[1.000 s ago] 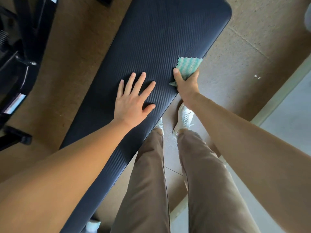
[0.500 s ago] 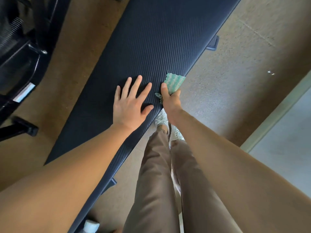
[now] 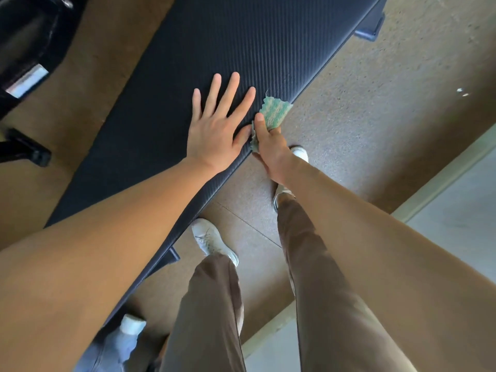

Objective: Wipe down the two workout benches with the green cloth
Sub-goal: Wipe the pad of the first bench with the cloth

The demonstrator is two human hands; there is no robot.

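A long black ribbed workout bench (image 3: 214, 44) runs diagonally from top right to bottom left. My left hand (image 3: 214, 130) lies flat on its pad with fingers spread, holding nothing. My right hand (image 3: 271, 149) grips the green cloth (image 3: 275, 114) at the bench's right side edge, right beside my left thumb. The cloth sticks out above my fingers and its lower part is bunched in my grip. Only one bench is in view.
Black gym equipment (image 3: 29, 49) stands at the left on the brown floor (image 3: 375, 103). A bench foot (image 3: 369, 30) shows at top right, another (image 3: 171, 256) near my left shoe. A bottle with a white cap (image 3: 131, 324) sits under the bench. A pale strip (image 3: 442, 181) borders grey flooring at right.
My right hand has slid the cloth along the bench's side edge toward me until it is next to my left hand. My feet have stepped apart and the view has shifted along the bench.
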